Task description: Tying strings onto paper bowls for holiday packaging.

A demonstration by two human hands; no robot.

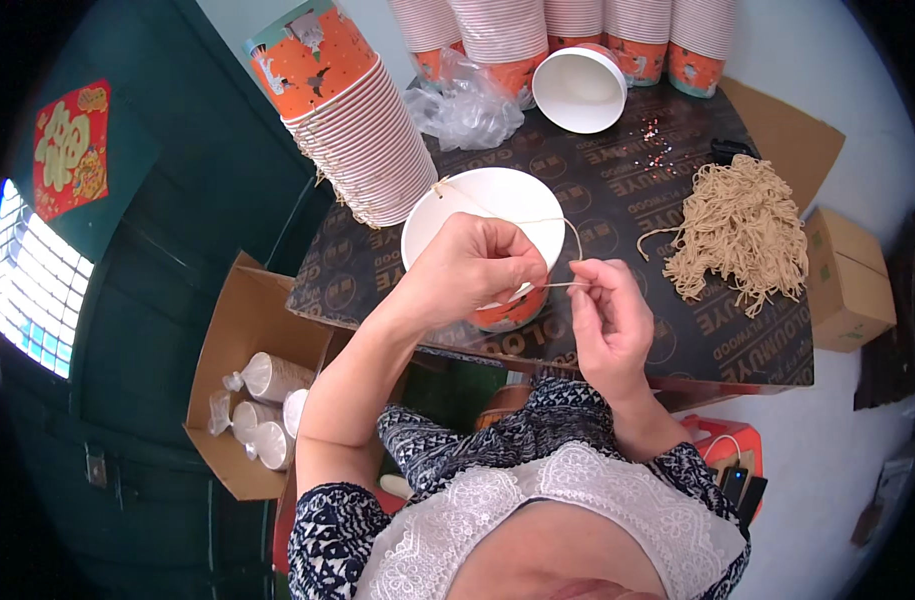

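My left hand [477, 268] grips the rim of a white paper cup [482, 205] with an orange outside, held over the dark board table [637, 180]. My right hand [607, 320] pinches one end of a thin tan string [562, 222] just to the right of the cup. The string loops up and over the cup's open mouth to its far rim. A pile of similar tan strings [742, 235] lies on the table to the right of my right hand.
A long leaning stack of orange-and-white cups [352, 125] lies at the left of the table, more stacks [577, 25] stand at the back, and one cup [580, 88] lies tipped over. Crumpled clear plastic [467, 105] sits nearby. A cardboard box [247, 390] with bagged cups stands lower left; another box [849, 280] right.
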